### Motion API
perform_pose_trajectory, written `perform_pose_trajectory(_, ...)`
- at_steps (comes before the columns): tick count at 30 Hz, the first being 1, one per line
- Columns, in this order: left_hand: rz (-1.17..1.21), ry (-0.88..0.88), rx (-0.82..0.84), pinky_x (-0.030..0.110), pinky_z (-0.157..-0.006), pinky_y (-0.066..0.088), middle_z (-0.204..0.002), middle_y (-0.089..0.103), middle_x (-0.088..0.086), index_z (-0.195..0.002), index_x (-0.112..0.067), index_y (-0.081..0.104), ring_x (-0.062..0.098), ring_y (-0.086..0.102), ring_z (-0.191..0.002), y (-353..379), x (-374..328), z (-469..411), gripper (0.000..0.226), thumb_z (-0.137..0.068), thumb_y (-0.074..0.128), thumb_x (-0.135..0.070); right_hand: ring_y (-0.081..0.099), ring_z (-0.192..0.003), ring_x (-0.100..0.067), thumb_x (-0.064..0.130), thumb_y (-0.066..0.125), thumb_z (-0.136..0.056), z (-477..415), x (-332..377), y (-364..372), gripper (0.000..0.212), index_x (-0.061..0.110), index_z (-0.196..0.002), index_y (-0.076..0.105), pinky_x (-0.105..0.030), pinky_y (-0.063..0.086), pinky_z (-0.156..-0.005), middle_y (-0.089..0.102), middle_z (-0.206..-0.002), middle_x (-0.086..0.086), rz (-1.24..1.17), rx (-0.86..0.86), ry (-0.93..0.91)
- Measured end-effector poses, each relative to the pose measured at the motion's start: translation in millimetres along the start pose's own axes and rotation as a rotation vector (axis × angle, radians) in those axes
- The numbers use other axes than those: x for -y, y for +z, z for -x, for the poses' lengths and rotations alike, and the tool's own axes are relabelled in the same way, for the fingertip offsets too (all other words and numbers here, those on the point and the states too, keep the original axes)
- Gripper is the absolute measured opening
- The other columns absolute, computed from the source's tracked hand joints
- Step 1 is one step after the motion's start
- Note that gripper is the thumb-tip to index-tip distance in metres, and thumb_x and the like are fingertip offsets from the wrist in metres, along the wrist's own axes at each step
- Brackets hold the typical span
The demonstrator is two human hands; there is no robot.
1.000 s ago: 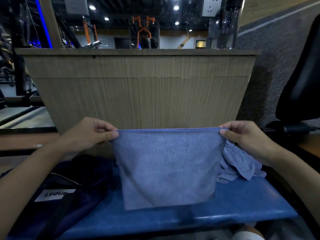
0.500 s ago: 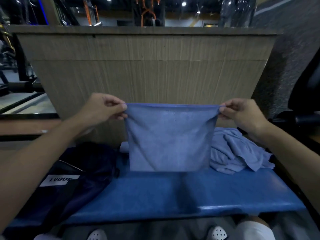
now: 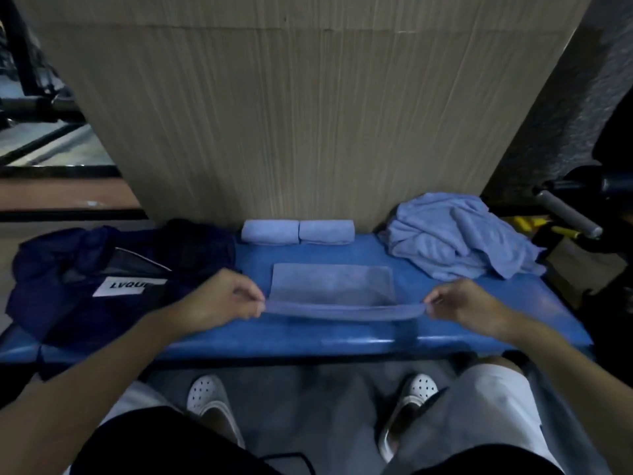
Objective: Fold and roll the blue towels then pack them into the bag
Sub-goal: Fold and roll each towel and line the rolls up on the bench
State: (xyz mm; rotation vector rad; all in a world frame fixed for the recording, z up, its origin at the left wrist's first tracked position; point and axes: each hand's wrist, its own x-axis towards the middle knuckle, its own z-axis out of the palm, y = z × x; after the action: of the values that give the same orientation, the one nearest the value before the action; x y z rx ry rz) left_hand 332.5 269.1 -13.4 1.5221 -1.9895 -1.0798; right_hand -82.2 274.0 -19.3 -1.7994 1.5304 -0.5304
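A folded blue towel [image 3: 332, 286] lies flat on the blue bench [image 3: 376, 330]. Its near edge is lifted: my left hand [image 3: 226, 298] pinches the left corner and my right hand [image 3: 466, 303] pinches the right corner. Two rolled blue towels [image 3: 298, 231] sit side by side at the back of the bench against the wooden panel. A heap of loose blue towels [image 3: 459, 238] lies at the bench's right end. The dark navy bag [image 3: 102, 269] with a white label lies open on the left end.
A wooden panel [image 3: 291, 114] rises right behind the bench. Black gym equipment with a grey handle [image 3: 568, 214] stands at the right. My feet in white shoes [image 3: 209, 399] are on the grey floor below the bench edge.
The towel hung upright between my raised hands before. Both hands have come down and toward me, and the towel now lies on the bench. The view has tilted downward.
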Motion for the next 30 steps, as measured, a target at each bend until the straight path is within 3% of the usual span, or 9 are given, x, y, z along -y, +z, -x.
perform_pose_trajectory(2,-0.031,-0.094,0.098,0.029,-0.062,0.049,-0.070,0.073,0.011,-0.068,-0.015,0.073,0.012,0.061,-0.057,17.7,18.1,7.5,0.010,-0.076,0.079,-0.014,0.053,-0.058,0.005,-0.007,0.069,-0.083,6.3,-16.3,12.6,0.033,0.020,-0.065,0.067,-0.016,0.042,-0.065,0.065,-0.059,0.006,0.021,0.086,0.034)
perform_pose_trajectory(7,-0.069,-0.092,0.153,0.014,-0.059,0.045,-0.066,0.073,0.003,-0.076,-0.017,0.072,0.002,0.060,-0.056,22.2,23.8,7.6,0.012,-0.086,0.073,-0.009,0.056,-0.071,-0.009,0.000,0.070,-0.085,9.2,-26.6,17.6,0.019,0.015,-0.072,0.070,-0.022,0.044,-0.071,0.067,-0.069,0.002,-0.033,0.124,0.094)
perform_pose_trajectory(10,-0.021,-0.073,0.099,0.022,-0.065,0.046,-0.064,0.071,0.001,-0.071,-0.021,0.072,0.005,0.062,-0.061,15.1,26.1,-3.8,0.018,-0.085,0.074,-0.009,0.055,-0.076,-0.012,-0.002,0.065,-0.088,-0.8,-21.2,17.8,0.014,0.008,-0.079,0.068,-0.017,0.044,-0.073,0.064,-0.074,-0.001,-0.126,0.053,0.073)
perform_pose_trajectory(13,0.065,-0.097,-0.013,0.022,-0.069,0.047,-0.068,0.071,-0.002,-0.072,-0.020,0.074,0.002,0.062,-0.067,14.4,31.0,-20.0,0.018,-0.086,0.073,-0.009,0.055,-0.078,-0.015,-0.001,0.061,-0.091,-13.6,-16.7,19.9,0.011,0.003,-0.082,0.065,-0.024,0.042,-0.078,0.063,-0.076,-0.005,-0.187,-0.035,0.053)
perform_pose_trajectory(17,0.250,-0.080,-0.066,0.017,-0.068,0.051,-0.070,0.069,-0.001,-0.081,-0.008,0.069,0.004,0.062,-0.067,13.1,24.5,-33.3,0.013,-0.092,0.064,-0.005,0.053,-0.073,-0.017,-0.002,0.053,-0.095,-29.7,-7.5,22.0,0.011,-0.002,-0.086,0.059,-0.014,0.045,-0.065,0.059,-0.073,-0.010,-0.283,-0.062,0.091)
perform_pose_trajectory(20,0.292,-0.074,-0.109,0.019,-0.059,0.052,-0.071,0.067,0.002,-0.086,-0.005,0.066,0.008,0.060,-0.064,0.9,16.7,-48.1,0.009,-0.093,0.063,-0.007,0.048,-0.068,-0.017,0.005,0.054,-0.097,-52.0,-1.9,12.1,0.015,0.006,-0.082,0.058,-0.022,0.041,-0.061,0.055,-0.070,-0.008,-0.193,-0.153,0.059)
perform_pose_trajectory(23,0.212,-0.034,-0.207,0.020,-0.049,0.043,-0.064,0.064,-0.002,-0.086,-0.008,0.068,0.004,0.054,-0.056,-25.3,1.5,-74.7,0.007,-0.092,0.065,-0.010,0.047,-0.061,-0.020,0.012,0.054,-0.098,-78.6,14.1,-15.3,0.017,0.011,-0.081,0.056,-0.033,0.037,-0.059,0.054,-0.065,-0.007,-0.138,-0.221,0.040)
perform_pose_trajectory(27,0.321,0.015,-0.323,0.021,-0.043,0.043,-0.059,0.061,0.004,-0.088,-0.009,0.064,0.010,0.055,-0.049,-65.3,-35.5,-100.9,0.007,-0.094,0.062,-0.010,0.060,-0.050,-0.013,0.003,0.050,-0.099,-97.4,55.0,-52.6,0.018,0.009,-0.083,0.052,-0.030,0.052,-0.056,0.057,-0.066,-0.012,-0.260,-0.301,-0.082)
perform_pose_trajectory(30,0.447,0.119,-0.324,0.027,-0.062,0.060,-0.071,0.068,0.011,-0.091,-0.007,0.061,0.018,0.070,-0.064,-81.5,-59.4,-100.6,0.005,-0.095,0.058,-0.008,0.066,-0.064,-0.006,0.000,0.049,-0.098,-99.5,73.9,-70.2,0.015,0.008,-0.086,0.052,-0.019,0.057,-0.070,0.060,-0.080,-0.014,-0.357,-0.339,-0.191)
